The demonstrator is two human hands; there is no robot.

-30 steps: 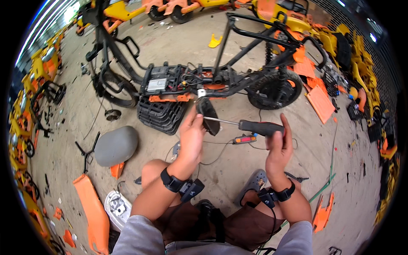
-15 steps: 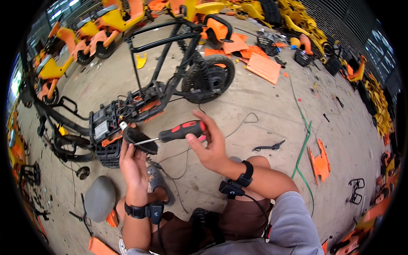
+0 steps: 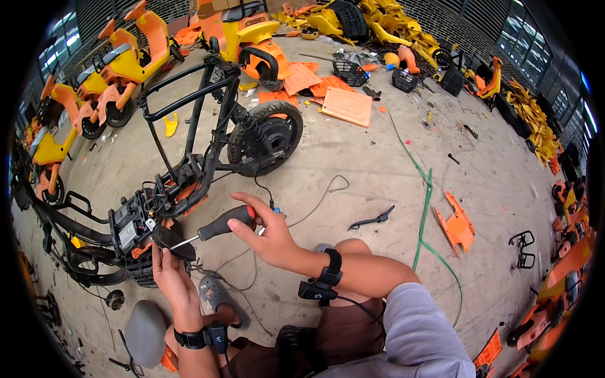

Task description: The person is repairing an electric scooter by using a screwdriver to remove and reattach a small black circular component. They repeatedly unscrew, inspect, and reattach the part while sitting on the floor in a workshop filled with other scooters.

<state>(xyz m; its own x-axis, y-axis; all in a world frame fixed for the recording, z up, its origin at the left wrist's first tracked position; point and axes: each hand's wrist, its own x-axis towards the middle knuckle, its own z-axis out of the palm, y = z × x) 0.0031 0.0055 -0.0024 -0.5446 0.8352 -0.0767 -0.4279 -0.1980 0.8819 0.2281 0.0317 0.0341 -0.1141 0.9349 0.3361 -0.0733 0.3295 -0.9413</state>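
Note:
My right hand (image 3: pixel 272 238) is closed on the dark grey handle of a screwdriver (image 3: pixel 222 227), which has a red end. Its shank slants down to the left. The tip reaches the lower edge of a dark rounded part (image 3: pixel 175 244), close to my left fingertips. With its fingers upright and closed, my left hand (image 3: pixel 170 280) supports this part from below; what kind of part it is I cannot tell. Just behind sits the stripped black frame of an electric scooter (image 3: pixel 195 120), with an exposed electrical unit (image 3: pixel 128 228) and wiring.
A grey seat (image 3: pixel 146 334) lies at my left. Loose cable (image 3: pixel 252 271) runs over the floor by my shoe (image 3: pixel 217 299). To the right lie a green strap (image 3: pixel 423 220), a black bracket (image 3: pixel 373 218) and an orange panel (image 3: pixel 455 222). Orange-yellow scooters (image 3: pixel 120 69) stand behind.
The view has swung so that the scene sits further left. The screwdriver handle has turned, and its red side patches no longer show. Both hands stay at the dark part.

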